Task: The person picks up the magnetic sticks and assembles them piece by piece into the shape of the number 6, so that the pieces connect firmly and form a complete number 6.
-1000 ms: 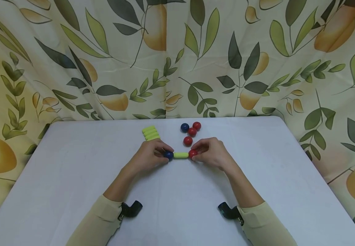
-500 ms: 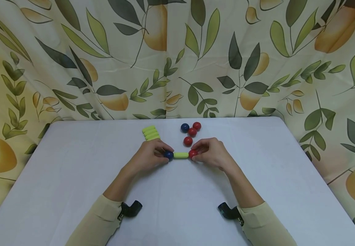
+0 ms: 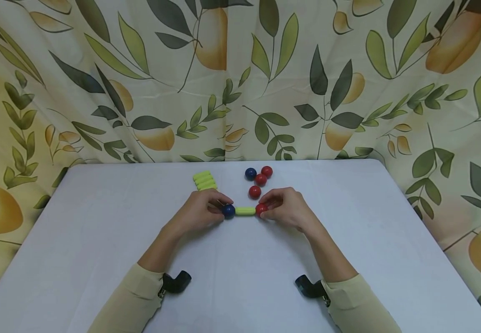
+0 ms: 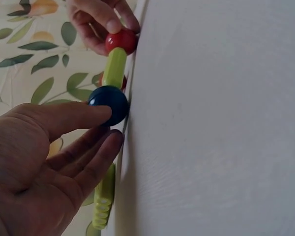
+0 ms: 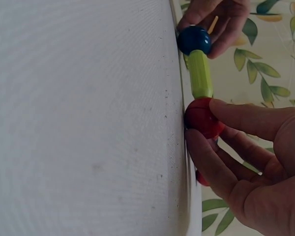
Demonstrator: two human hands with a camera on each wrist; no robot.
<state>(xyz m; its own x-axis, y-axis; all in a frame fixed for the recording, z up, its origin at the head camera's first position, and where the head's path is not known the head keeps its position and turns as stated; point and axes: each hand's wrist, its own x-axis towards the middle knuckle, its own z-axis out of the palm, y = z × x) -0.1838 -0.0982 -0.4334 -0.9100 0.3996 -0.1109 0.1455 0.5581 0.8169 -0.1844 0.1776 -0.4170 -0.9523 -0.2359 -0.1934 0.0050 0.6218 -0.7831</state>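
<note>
In the head view a blue ball point(image 3: 228, 211), a yellow-green rod point(image 3: 245, 211) and a red ball point(image 3: 261, 210) stand joined in a row on the white table. My right hand point(image 3: 286, 207) pinches the red ball between thumb and fingers. Around the blue ball's outer side is my left hand point(image 3: 200, 210), its fingers loosened. The left wrist view has that thumb overlapping the blue ball point(image 4: 109, 105), with the fingertips just beyond its edge. From the right wrist, the red ball point(image 5: 204, 118) shows between thumb and forefinger.
Behind the left hand lie several yellow-green rods point(image 3: 204, 180) side by side. Beyond the joined row sit another blue ball point(image 3: 250, 174) and three red balls, one point(image 3: 254, 192) closest to the row. A leaf-patterned curtain point(image 3: 240, 92) hangs past the table's far edge.
My left hand has eased slightly left and its fingers have loosened, so more of the blue ball shows. The right hand keeps its hold on the red ball.
</note>
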